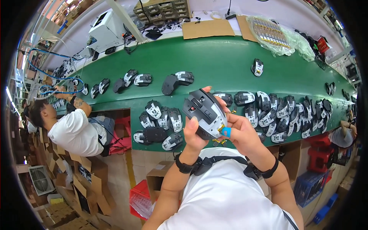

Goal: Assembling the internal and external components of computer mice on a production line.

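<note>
Holding mouse shell point(203, 113); hands point(193, 136) seemingly gripping.

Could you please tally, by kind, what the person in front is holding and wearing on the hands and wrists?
computer mouse, gripped by left hand and right hand: 1
black wristbands: 2
blue fingertip cover, on the right hand: 1
Total: 4
</note>
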Available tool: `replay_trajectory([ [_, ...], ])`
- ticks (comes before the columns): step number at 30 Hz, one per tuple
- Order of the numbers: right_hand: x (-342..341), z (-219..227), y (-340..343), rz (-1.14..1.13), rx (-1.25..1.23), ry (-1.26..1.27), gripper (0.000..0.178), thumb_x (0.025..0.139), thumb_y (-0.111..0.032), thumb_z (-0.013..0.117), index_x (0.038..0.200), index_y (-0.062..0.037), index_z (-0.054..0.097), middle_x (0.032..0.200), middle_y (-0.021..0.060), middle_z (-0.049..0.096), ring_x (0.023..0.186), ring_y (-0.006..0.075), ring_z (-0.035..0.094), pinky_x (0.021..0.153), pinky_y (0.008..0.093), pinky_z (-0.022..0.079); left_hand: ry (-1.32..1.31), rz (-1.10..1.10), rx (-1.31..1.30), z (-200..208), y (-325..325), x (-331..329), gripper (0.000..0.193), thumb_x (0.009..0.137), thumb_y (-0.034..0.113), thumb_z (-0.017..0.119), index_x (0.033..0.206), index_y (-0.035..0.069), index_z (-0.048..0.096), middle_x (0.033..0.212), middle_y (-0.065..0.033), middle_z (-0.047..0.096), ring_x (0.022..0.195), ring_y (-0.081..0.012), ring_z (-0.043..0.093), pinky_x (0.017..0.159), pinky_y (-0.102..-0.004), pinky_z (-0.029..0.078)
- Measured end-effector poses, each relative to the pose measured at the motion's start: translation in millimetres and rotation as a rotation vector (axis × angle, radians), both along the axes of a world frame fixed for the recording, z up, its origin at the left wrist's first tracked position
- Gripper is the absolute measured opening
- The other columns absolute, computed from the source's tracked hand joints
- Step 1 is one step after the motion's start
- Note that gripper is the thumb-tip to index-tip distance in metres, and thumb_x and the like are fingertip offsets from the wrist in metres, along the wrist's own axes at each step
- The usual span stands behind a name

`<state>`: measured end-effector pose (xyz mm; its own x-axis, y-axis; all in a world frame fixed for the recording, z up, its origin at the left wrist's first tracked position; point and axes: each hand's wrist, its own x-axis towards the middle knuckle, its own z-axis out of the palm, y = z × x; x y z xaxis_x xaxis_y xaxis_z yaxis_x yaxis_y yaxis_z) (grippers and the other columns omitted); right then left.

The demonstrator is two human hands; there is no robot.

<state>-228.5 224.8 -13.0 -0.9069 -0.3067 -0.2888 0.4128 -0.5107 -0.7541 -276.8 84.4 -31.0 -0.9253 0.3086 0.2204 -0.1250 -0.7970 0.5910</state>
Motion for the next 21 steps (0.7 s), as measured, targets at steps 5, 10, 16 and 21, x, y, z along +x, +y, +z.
replay_trajectory([
  [5, -2.2, -1.4, 3.2, 0.007, 0.016, -0.011, 0.027, 0.080, -0.008, 0.062, 0.104, 0.0034, 0.060, 0.095, 0.0064, 0.065, 0.082, 0.0112, 0.061, 0.072, 0.0249, 0.049, 0.012, 0.011, -0.036, -2.3, 3.3, -0.5, 0.085, 0.079, 0.050, 0.057, 0.139, -0.001, 0.028, 0.110, -0.0207, 0.054, 0.099, -0.0281, 0.058, 0.084, -0.0395, 0.050],
  [10, -10.9, -7.2, 5.5, 0.019, 0.016, -0.020, 0.025, 0.080, -0.007, 0.060, 0.103, 0.0029, 0.060, 0.094, 0.0056, 0.065, 0.080, 0.0099, 0.061, 0.070, 0.0236, 0.048, -0.014, 0.025, -0.041, -6.9, 6.1, -3.5, 0.086, 0.079, 0.051, 0.058, 0.140, -0.002, 0.028, 0.111, -0.0203, 0.054, 0.099, -0.0275, 0.059, 0.084, -0.0395, 0.051],
  [16, -28.4, -22.7, 17.6, 0.068, -0.077, -0.051, 0.039, 0.087, -0.015, 0.062, 0.120, 0.0034, 0.053, 0.108, 0.0103, 0.064, 0.093, 0.0158, 0.064, 0.083, 0.0282, 0.052, -0.047, -0.026, -0.087, -13.5, 8.6, -31.1, 0.082, 0.083, 0.050, 0.057, 0.141, 0.000, 0.029, 0.117, -0.0226, 0.054, 0.101, -0.0299, 0.061, 0.084, -0.0403, 0.053],
  [21, -14.8, -68.2, 52.2, -0.218, 0.313, -0.079, 0.041, 0.093, -0.020, 0.057, 0.126, 0.0007, 0.048, 0.111, 0.0121, 0.064, 0.096, 0.0169, 0.063, 0.082, 0.0285, 0.051, -0.492, -0.300, -0.226, -96.3, 45.2, -110.2, 0.047, 0.093, 0.042, 0.043, 0.116, 0.002, 0.050, 0.108, -0.0202, 0.062, 0.094, -0.0355, 0.064, 0.082, -0.0446, 0.055],
])
